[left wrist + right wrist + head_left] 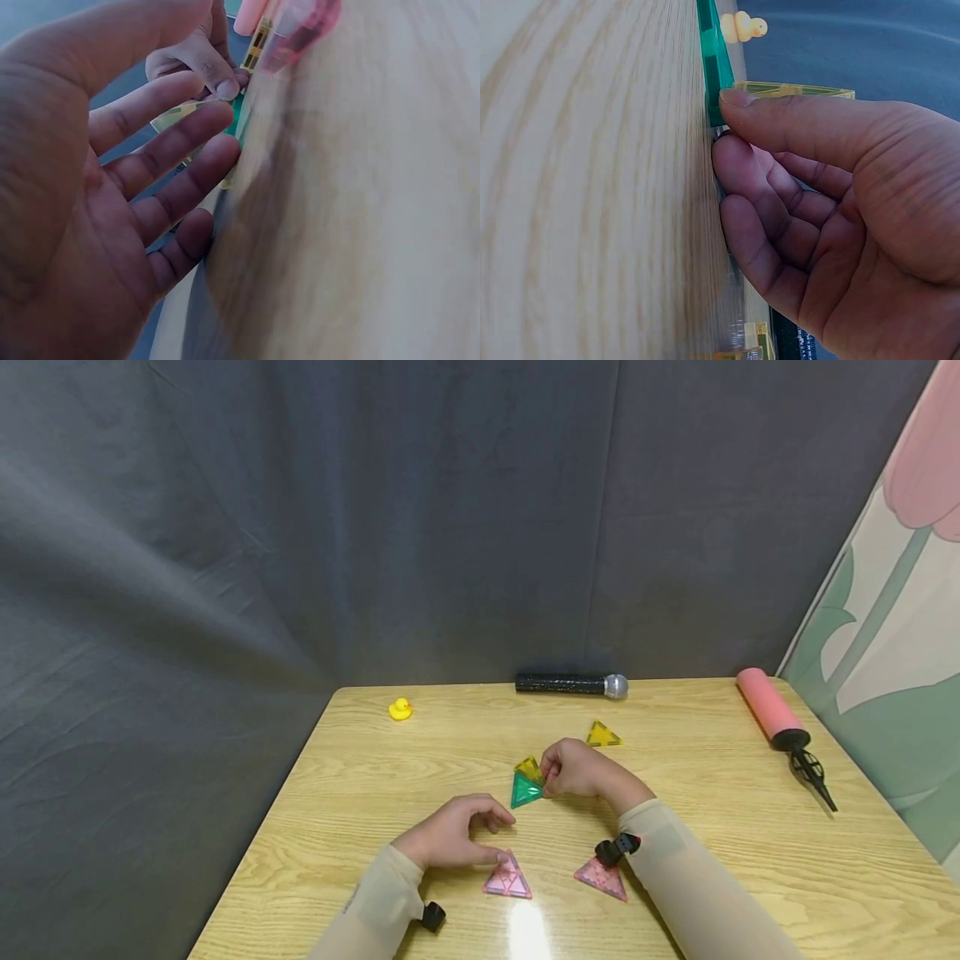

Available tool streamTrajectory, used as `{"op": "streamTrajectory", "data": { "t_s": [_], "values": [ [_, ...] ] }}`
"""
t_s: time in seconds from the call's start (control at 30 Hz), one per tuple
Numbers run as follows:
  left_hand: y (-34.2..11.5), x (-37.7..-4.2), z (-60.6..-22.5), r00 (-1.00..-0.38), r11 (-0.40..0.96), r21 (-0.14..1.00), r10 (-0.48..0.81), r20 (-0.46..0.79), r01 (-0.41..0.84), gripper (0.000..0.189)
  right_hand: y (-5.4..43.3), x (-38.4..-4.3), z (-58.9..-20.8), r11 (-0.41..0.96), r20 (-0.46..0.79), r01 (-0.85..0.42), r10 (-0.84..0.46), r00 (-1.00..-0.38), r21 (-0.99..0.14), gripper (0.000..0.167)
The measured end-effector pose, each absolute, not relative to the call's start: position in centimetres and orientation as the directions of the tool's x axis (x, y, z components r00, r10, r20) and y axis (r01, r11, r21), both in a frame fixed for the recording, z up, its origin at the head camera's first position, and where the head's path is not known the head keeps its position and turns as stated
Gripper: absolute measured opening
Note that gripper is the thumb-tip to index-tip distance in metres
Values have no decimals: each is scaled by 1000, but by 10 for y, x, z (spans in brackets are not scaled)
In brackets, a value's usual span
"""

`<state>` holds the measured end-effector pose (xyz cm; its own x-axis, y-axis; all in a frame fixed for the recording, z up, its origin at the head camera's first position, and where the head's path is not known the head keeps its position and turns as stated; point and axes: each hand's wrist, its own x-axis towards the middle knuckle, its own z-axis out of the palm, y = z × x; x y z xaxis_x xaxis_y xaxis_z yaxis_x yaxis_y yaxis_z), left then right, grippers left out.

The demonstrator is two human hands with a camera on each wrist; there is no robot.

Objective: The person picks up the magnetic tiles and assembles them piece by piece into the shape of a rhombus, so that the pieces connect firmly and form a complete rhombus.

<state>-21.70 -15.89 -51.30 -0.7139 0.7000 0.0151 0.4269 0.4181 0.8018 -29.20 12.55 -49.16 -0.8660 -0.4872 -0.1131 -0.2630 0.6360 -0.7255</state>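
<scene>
My right hand [581, 770] pinches a green triangular tile [526, 790] by its right corner, between thumb and fingers, at the tabletop. Just behind the green tile is a yellow tile [528, 767], which juts out from the table in the right wrist view. My left hand [459, 832] hovers to the front left with fingers spread and loosely bent, holding nothing. Its thumb tip overlaps a pink triangular tile [509, 880] in the head view; whether they touch I cannot tell. A second pink tile [602, 880] lies below my right wrist, partly covered by the wrist camera.
Another yellow triangle [602, 734] lies behind my right hand. Along the back are a yellow rubber duck [401, 709] and a black microphone [566, 684]. A pink hand pump [771, 710] with a black nozzle lies at the right edge of the wooden table [330, 827].
</scene>
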Motion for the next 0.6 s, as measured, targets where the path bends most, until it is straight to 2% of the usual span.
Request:
{"op": "streamTrajectory", "data": {
  "t_s": [0.3,0.6],
  "values": [
    [-158,-217,-518,-705,426,789,709,13,442,45,125,-293,-494,649,-130,-251,-479,-868,-718,20],
    [-157,-215,-512,-628,431,755,777,-32,495,50,125,-293,-495,652,-125,-250,-473,-872,-716,20]
  ]
}}
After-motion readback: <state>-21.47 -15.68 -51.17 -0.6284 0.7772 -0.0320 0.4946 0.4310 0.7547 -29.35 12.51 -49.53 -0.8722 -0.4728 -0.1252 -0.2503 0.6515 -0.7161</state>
